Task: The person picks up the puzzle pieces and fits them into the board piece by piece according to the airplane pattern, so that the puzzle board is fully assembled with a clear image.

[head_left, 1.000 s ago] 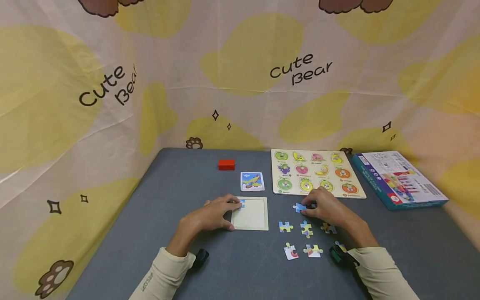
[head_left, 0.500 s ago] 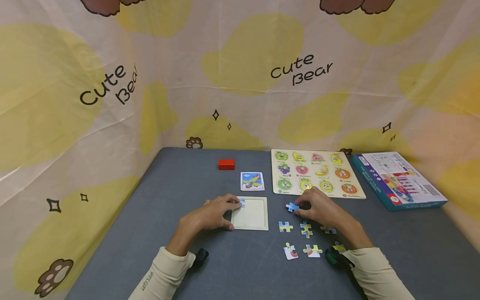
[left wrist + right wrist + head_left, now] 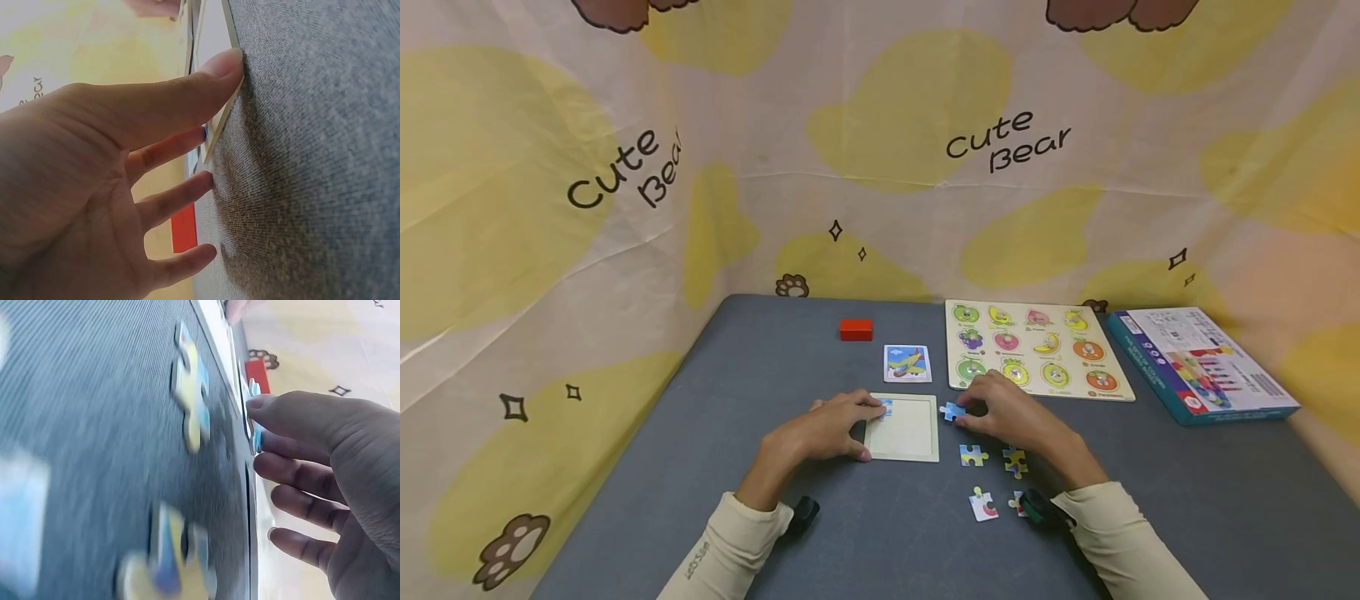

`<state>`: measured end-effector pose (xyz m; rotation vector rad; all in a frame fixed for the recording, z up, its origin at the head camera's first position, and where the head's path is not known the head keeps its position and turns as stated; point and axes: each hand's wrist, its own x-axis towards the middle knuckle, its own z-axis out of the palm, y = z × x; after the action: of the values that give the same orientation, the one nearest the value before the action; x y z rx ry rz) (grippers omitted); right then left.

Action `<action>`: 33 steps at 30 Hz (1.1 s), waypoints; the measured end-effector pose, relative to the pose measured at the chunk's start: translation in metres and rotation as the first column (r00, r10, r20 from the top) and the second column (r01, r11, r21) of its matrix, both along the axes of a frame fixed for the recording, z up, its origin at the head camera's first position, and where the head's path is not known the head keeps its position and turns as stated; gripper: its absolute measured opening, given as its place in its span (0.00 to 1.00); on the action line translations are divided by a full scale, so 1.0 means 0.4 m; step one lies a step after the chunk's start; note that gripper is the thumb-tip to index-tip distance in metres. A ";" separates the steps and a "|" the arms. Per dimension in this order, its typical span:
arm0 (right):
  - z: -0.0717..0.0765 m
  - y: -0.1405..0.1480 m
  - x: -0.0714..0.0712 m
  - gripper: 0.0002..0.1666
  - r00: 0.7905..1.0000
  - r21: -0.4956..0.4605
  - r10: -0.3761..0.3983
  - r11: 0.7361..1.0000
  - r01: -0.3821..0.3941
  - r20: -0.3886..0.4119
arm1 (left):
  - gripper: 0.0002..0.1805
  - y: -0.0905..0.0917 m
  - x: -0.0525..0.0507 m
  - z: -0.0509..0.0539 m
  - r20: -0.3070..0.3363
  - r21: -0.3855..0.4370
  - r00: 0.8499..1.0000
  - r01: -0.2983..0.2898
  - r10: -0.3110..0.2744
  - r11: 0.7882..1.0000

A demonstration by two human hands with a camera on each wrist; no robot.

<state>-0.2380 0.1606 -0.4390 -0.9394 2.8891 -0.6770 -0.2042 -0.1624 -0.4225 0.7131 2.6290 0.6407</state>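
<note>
Puzzle piece (image 3: 952, 412), knobbed, pinched beside squarish tray (image 3: 910, 437).

One wide head view, two close wrist views.
The head camera looked forward and down across the grey table (image 3: 880, 533) to the printed cloth (image 3: 880, 125). Each wrist camera sat close, its view tipped sideways: one faced past the left hand (image 3: 106, 169), table at frame right; the other past the right hand (image 3: 356, 456), table at frame left. Head and right wrist shared the blue puzzle piece (image 3: 952, 412); all three caught the red block (image 3: 856, 330).
</note>
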 end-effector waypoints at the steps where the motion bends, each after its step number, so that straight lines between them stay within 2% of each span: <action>1: 0.000 -0.009 -0.002 0.14 1.000 -0.003 0.007 1.000 -0.007 -0.006 | 0.39 0.001 0.000 0.000 -0.001 -0.003 1.000 -0.001 0.001 1.000; 5: -0.001 -0.042 -0.011 0.13 0.999 -0.011 0.041 0.999 -0.042 -0.031 | 0.39 0.003 -0.001 0.002 0.006 -0.020 1.000 -0.006 0.006 1.000; 14: 0.000 -0.109 -0.023 0.14 0.998 -0.006 0.064 0.998 -0.065 -0.011 | 0.40 0.002 -0.003 0.003 0.010 -0.038 1.000 0.000 0.001 0.999; 27: -0.010 -0.173 -0.028 0.12 0.985 0.021 0.114 0.993 -0.113 -0.129 | 0.39 0.003 0.000 0.008 -0.005 -0.029 1.000 0.012 -0.012 0.999; 33: -0.018 -0.187 -0.027 0.12 0.984 0.030 0.110 0.994 -0.107 -0.143 | 0.39 0.001 0.001 0.007 -0.008 -0.026 1.000 0.014 -0.014 1.000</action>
<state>-0.2489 0.0859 -0.4463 -1.1803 2.9339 -0.5904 -0.2039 -0.1619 -0.4198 0.7271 2.6326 0.5999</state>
